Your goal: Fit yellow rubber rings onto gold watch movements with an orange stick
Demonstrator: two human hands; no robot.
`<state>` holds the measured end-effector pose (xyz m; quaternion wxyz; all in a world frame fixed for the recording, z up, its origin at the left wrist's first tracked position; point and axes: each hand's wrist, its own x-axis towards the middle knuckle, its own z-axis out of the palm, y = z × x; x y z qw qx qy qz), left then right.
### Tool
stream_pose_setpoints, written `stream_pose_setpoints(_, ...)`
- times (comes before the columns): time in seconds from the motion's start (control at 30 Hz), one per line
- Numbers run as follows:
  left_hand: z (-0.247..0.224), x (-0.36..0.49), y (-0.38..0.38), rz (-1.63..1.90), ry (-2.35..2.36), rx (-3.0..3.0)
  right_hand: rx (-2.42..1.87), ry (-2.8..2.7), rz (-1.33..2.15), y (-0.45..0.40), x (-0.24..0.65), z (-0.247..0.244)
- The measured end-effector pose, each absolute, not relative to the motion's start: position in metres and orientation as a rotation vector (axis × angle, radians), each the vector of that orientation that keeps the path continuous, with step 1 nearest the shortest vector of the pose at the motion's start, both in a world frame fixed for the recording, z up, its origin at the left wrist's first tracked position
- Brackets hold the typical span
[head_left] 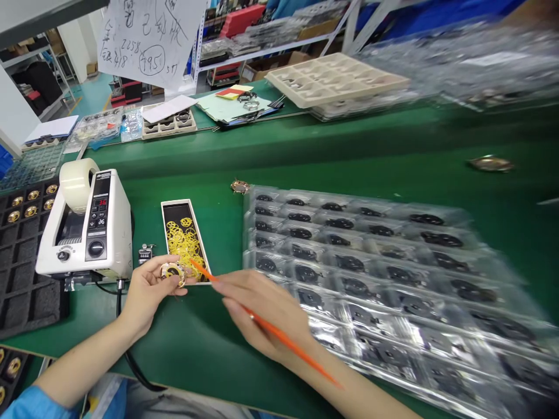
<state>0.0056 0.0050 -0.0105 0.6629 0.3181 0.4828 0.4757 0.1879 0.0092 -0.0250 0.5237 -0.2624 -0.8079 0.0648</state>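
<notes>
My left hand (146, 291) pinches a round gold-rimmed watch part (173, 272), possibly a case, between thumb and fingers. Closed around a thin orange stick-like tool (286, 339), my right hand (266, 314) points its tip toward the watch part; whether the tip touches anything, I cannot tell. Just behind the left hand lies a narrow white-edged box (177, 202) with a dark inside. Loose yellow rings (182, 240) are heaped in it, and the fingers cover its near end.
A white tape dispenser (111, 224) stands on the left, with a small counter (145, 254) beside it. Clear plastic trays (371, 279) of dark parts spread across the right. A black foam tray (17, 256) holds gold parts. A gold watch part (239, 186) lies behind.
</notes>
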Motion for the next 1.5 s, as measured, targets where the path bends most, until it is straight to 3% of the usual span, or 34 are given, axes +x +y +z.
stream_pose_setpoints(0.17, -0.01, 0.008, 0.004, 1.074, 1.18, 0.914, -0.803, -1.728, 0.321, 0.006, 0.192, -0.022)
stream_pose_setpoints(0.77, -0.011, 0.013, -0.001, 1.082, 1.242, 1.074, -0.715, -1.94, 0.128, -0.003, 0.171, -0.031)
stream_pose_setpoints(1.13, -0.023, 0.02, -0.015, 1.159, 1.305, 1.387, -0.949, -1.863, 0.058, 0.001, 0.16, -0.04)
stream_pose_setpoints(1.5, -0.033, 0.016, -0.026, 1.135, 1.255, 1.847, -0.911, -1.783, 0.452, 0.004, 0.162, -0.033)
